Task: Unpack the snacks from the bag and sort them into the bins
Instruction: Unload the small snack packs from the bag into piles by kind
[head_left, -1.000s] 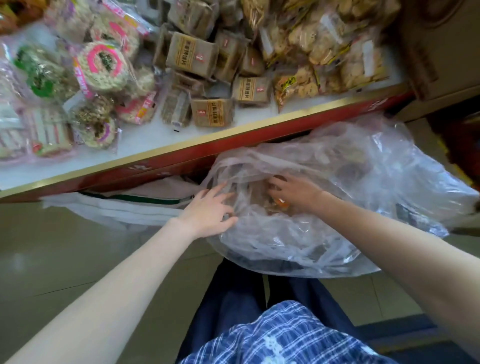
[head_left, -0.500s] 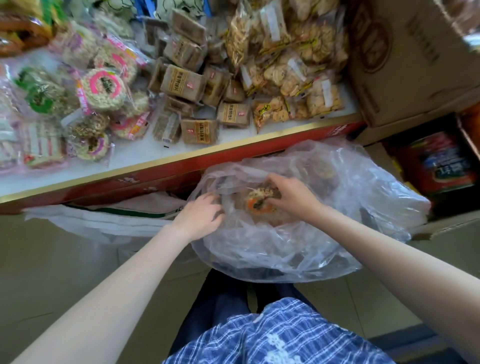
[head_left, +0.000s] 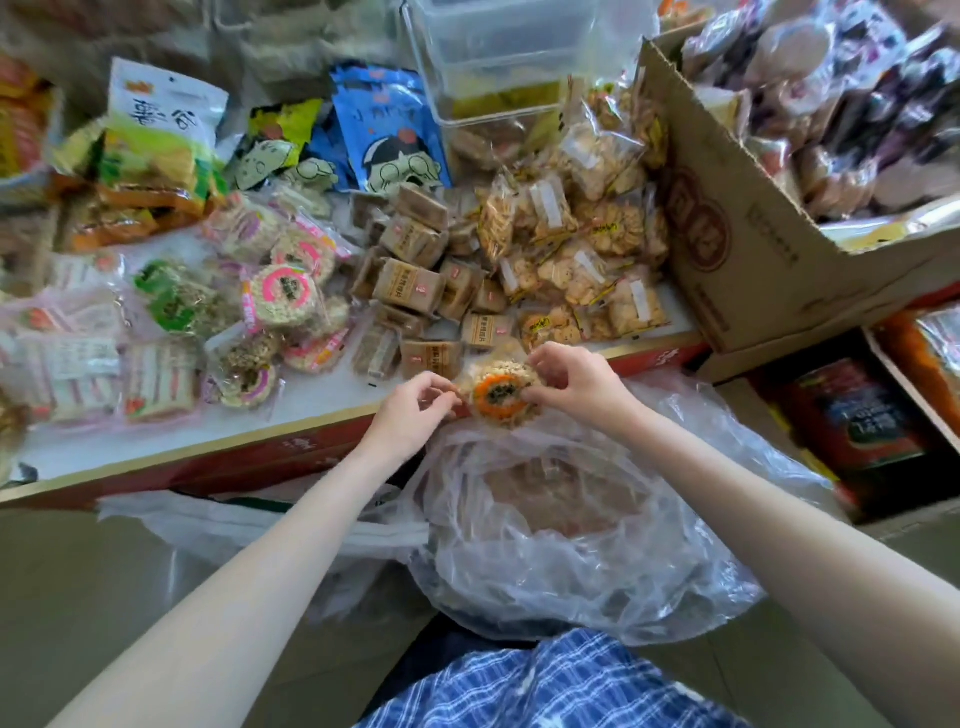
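Both hands hold one round puffed-rice snack (head_left: 501, 392) with an orange ring and a dark centre, sealed in clear wrap, above the front edge of the desk (head_left: 317, 402) and just above the mouth of the clear plastic bag (head_left: 571, 545). The right hand (head_left: 576, 384) grips the snack's right side, with curled fingers (head_left: 545, 358) over its top edge. The left hand (head_left: 410, 410) pinches the wrapper at the snack's left edge between thumb and fingertips. The bag rests on the person's lap, open at the top, with more pale round snacks visible through the film. On the desk, similar round snacks with pink rings (head_left: 283, 293) lie left of centre, brown-wrapped square packets (head_left: 415, 280) lie in the middle, and clear packs of small biscuits (head_left: 576, 244) lie to the right. A clear plastic bin (head_left: 493, 57) stands at the back of the desk. An open cardboard box (head_left: 753, 234) holding wrapped goods stands at the right.
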